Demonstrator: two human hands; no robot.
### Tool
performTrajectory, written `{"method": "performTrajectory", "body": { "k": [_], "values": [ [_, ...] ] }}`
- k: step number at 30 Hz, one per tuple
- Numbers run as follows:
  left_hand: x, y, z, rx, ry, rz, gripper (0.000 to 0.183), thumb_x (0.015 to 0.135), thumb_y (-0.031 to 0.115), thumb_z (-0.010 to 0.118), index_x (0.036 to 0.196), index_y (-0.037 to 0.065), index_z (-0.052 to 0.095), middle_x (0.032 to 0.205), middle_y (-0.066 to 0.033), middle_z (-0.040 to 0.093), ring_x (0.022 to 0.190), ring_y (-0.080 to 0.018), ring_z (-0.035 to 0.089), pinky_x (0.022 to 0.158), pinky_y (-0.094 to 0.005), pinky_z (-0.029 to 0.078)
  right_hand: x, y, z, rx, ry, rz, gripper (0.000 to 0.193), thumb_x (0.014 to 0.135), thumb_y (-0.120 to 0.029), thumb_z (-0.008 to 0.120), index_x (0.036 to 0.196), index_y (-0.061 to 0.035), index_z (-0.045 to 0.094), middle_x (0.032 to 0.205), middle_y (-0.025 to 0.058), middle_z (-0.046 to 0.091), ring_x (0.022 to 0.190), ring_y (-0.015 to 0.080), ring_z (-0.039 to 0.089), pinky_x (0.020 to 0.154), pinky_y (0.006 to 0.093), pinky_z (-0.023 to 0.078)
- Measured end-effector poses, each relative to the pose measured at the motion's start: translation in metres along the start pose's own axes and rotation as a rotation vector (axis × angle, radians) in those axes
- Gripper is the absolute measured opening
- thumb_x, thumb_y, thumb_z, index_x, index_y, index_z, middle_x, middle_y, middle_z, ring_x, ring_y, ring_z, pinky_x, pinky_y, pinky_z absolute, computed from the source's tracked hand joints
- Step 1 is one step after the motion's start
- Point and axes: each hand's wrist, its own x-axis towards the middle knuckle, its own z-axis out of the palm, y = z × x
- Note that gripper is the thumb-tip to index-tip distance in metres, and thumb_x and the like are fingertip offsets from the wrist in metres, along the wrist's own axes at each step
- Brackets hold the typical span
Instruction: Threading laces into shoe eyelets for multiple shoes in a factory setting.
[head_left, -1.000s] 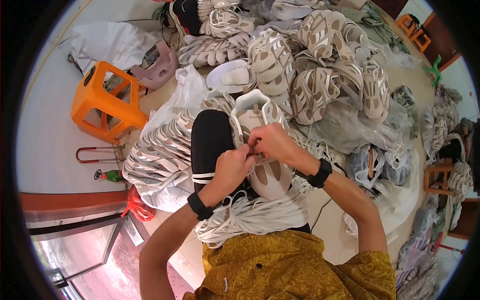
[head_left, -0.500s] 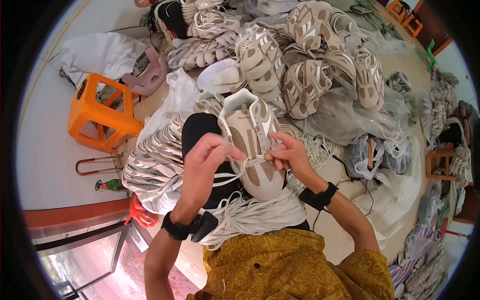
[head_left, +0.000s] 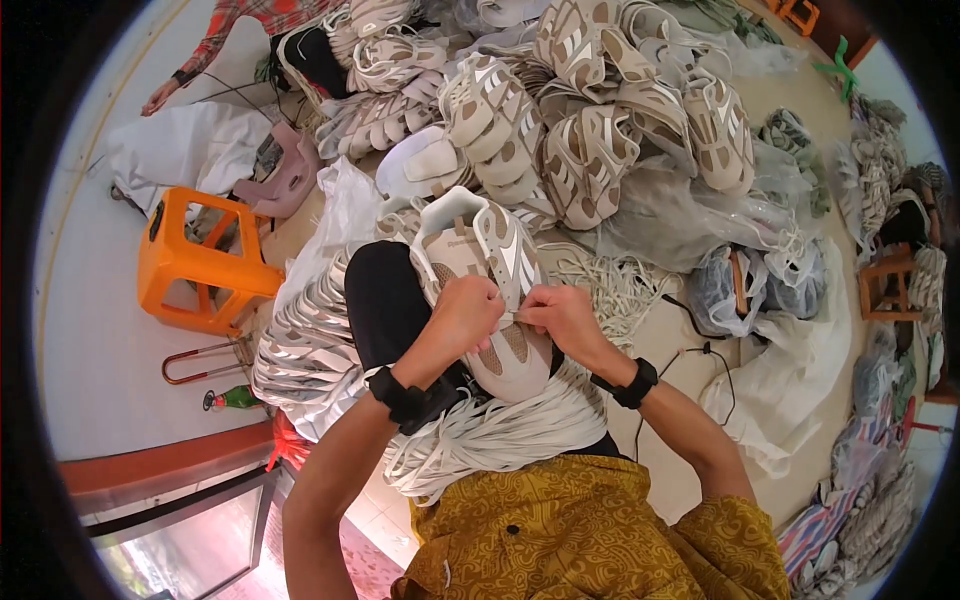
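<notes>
Hands, both pinched nearly closed, gripped a white lace; beneath them sat a beige, brown-meshed shoe!

Left grip curls inward; right grip pinches just beside it.

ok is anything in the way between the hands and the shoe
Nothing visible is: the left hand and right hand are both at the shoe, fingers pinching the pale lace across its front. The shoe pile lies beyond, clear of both.
</notes>
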Motion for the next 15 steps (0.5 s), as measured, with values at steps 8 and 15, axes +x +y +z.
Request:
{"method": "performTrajectory", "body": {
  "k": [8, 15],
  "values": [
    [-0.001, -0.001, 0.011, 0.072, 0.075, 0.102, 0.018, 0.076, 0.007, 0.044, 0.067, -0.005, 0.054, 0.054, -0.0070, 0.053, 0.039, -0.0122, 0.050, 0.035, -0.0258, 0.040, 0.002, 0.001, 0.014, -0.716, 0.202, -0.607, 0.010, 0.062, -0.012, 0.062, 0.070, -0.0061, 0.062, 0.057, 0.0095, 0.054, 0.045, 0.0247, 0.051, 0.046, 0.0336, 0.044],
    [-0.005, -0.001, 0.002, -0.101, -0.027, 0.043, 0.017, 0.077, 0.008, 0.044, 0.068, -0.003, 0.055, 0.054, -0.0061, 0.053, 0.039, -0.0107, 0.050, 0.036, -0.0229, 0.038, -0.006, 0.017, 0.008, -0.649, 0.108, -0.641, 0.008, 0.065, -0.014, 0.060, 0.067, -0.0061, 0.058, 0.061, 0.0114, 0.055, 0.056, 0.0276, 0.057, 0.051, 0.0342, 0.045]
  ]
}}
